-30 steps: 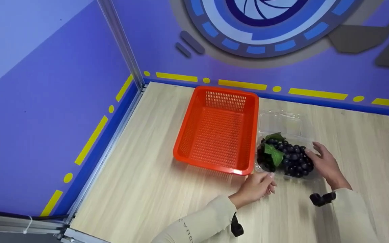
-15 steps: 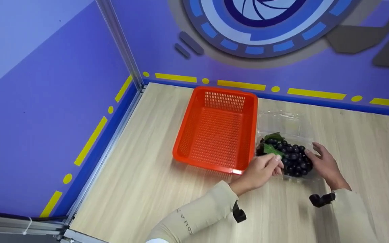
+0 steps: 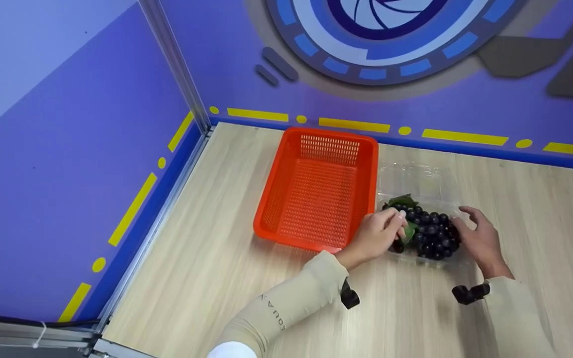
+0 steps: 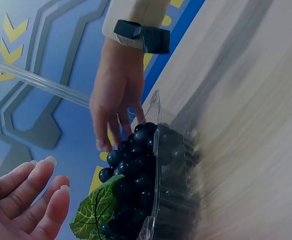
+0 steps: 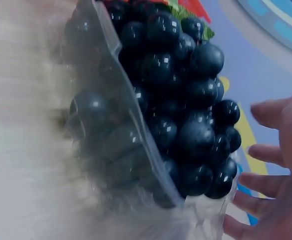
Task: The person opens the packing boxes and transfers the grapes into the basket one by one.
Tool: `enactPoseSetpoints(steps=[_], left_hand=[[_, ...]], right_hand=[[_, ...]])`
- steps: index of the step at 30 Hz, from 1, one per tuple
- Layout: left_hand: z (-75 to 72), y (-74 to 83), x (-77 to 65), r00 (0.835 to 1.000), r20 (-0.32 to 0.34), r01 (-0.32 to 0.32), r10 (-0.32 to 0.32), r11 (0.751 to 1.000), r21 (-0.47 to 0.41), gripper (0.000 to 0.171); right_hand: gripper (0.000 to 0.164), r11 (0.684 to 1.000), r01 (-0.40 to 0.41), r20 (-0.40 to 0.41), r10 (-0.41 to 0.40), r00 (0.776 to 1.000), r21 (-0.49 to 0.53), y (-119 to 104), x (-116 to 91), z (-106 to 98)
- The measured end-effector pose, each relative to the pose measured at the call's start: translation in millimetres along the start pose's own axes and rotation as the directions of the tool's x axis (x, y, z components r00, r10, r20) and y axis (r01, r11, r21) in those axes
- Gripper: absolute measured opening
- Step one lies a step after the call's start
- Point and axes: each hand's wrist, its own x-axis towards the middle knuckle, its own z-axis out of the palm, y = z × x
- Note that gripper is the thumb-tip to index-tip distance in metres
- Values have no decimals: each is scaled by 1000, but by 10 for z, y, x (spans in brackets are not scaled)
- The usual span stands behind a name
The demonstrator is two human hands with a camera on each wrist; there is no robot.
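Note:
A clear plastic clamshell box (image 3: 411, 180) lies with its lid folded back, holding dark grapes (image 3: 433, 236) with green leaves. Over the left end of the box is my left hand (image 3: 373, 233), partly covering a leaf (image 3: 409, 231). In the left wrist view its fingers (image 4: 23, 192) are loosely bent beside the grapes and hold nothing. My right hand (image 3: 483, 246) is at the right end of the box, thumb toward the grapes. Its fingers (image 5: 265, 185) spread along that end in the right wrist view; whether they touch the box is unclear.
A red perforated basket (image 3: 316, 199) stands immediately left of the box, with no items inside. Printed blue-purple panels (image 3: 117, 124) wall the wooden table (image 3: 207, 263) at the back and left.
From in front of the box, my left hand has moved forward over its left end, beside the leaf. The right hand stays at the right end. Grapes and basket keep their places.

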Motion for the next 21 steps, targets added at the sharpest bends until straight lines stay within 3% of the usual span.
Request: enactPoseSetpoints(steps=[5, 10, 16, 21], left_hand=[[-11, -48, 63, 999, -42, 24, -24, 1000, -6, 39], [-18, -68, 101, 996, -78, 46, -45, 999, 17, 32], [-17, -80, 140, 991, -124, 64, -55, 995, 71, 21], [-27, -68, 167, 989, -141, 63, -48, 993, 104, 21]], right_hand=[[51, 991, 134, -126, -130, 984, 28, -144, -33, 107], [42, 965, 261, -173, -256, 951, 6, -271, -46, 303], [43, 905, 421, -61, -424, 904, -56, -362, -62, 505], [53, 882, 458, 46, -455, 889, -115, -386, -63, 615]])
